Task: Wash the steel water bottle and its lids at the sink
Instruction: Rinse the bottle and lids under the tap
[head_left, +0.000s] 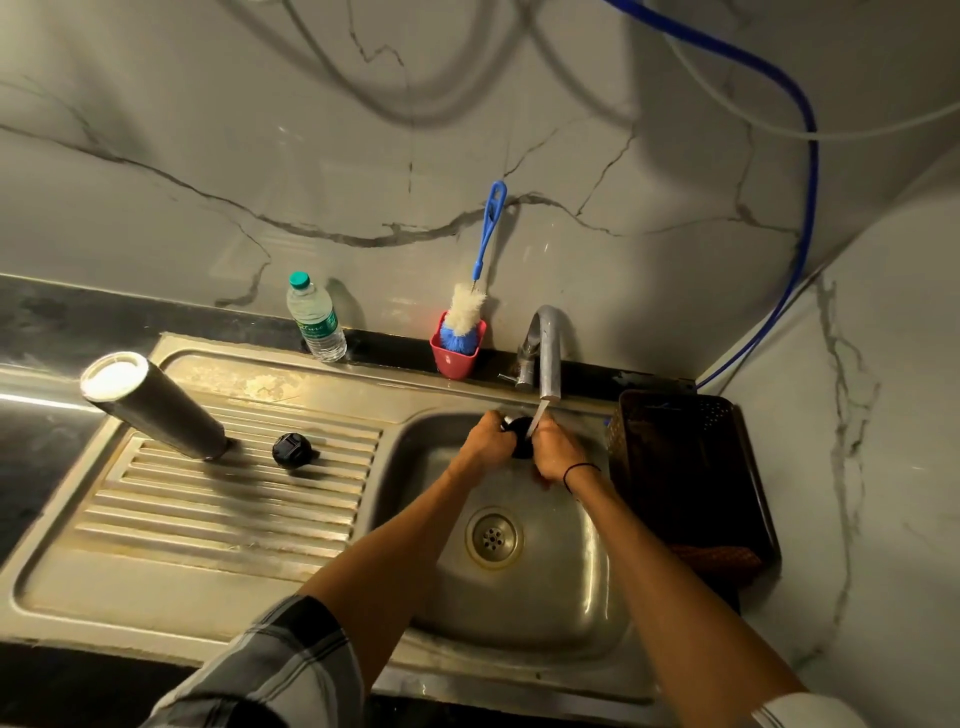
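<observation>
Head view shows your left hand (485, 441) and right hand (553, 449) both gripping one black lid (521, 441) under the tap stream, while the steel water bottle (156, 405) stands inverted beside the second black lid (292, 450) on the ribbed drainboard (208, 514), seemingly rinsed already.

Dim, warm light on veined marble walls (467, 130) above a black countertop (47, 322).

We see two bare forearms reaching out from the bottom of the view. Our left arm wears a short plaid sleeve (270, 670) in dark grey with paler stripes, ending above the elbow. Our right wrist carries a thin black band (577, 469), and a pale sleeve edge (810, 712) shows at the lower corner.
</observation>
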